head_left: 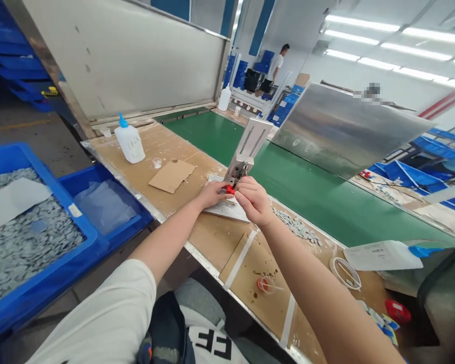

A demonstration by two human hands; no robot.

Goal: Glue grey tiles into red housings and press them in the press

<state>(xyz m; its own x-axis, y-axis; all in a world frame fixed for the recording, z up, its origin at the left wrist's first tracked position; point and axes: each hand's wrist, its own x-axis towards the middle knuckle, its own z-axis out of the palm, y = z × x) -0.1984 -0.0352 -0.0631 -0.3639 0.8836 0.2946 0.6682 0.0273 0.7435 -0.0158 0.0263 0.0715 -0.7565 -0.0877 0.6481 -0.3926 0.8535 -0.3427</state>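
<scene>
A metal fixture [238,169] with a slotted upright plate [255,137] stands on a light base plate [229,209] at the worktable's far edge. At its foot is a small red part [230,189], its exact kind unclear. My left hand [213,195] has its fingers closed on the red part from the left. My right hand [253,199] is curled beside the fixture, its thumb close to the red part. Whatever its fingers grip is hidden. Many small grey flat pieces [296,226] lie in a pile to the right of my right hand.
Behind the fixture runs a green conveyor belt [288,174]. Cardboard [172,175] and a white bottle [130,144] lie left; a cup of red liquid [264,284], a tape roll [345,273] and another bottle [382,256] are right. A blue bin [93,230] stands at left. A person [276,68] is far back.
</scene>
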